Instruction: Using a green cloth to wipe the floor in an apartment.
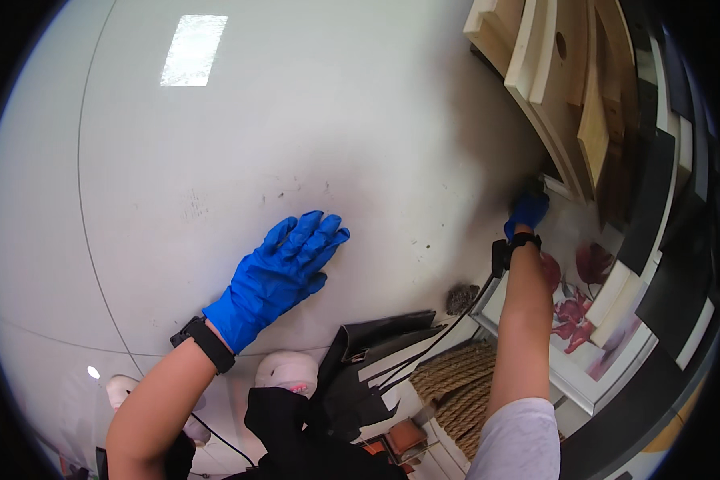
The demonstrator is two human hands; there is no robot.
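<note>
Left hand (274, 278) 8 o'clock, fingers extended, empty, over floor (208, 160), right hand (527, 212) 3 o'clock, can't tell grip, near wooden boards (562, 100) 2 o'clock

Shadow (500, 160) obscures what the right hand (526, 213) touches.
Upper edge crops wooden boards (554, 88), lower edge a pale sleeve (520, 440).

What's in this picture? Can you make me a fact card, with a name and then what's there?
Left hand: blue-gloved, fingers extended, over the pale floor; touching or not is unclear
Right hand: blue-gloved, near the lower end of the wooden boards; grip unclear
Right side: flower picture
Near bottom: white shoe, brown rope-like bundle
</note>
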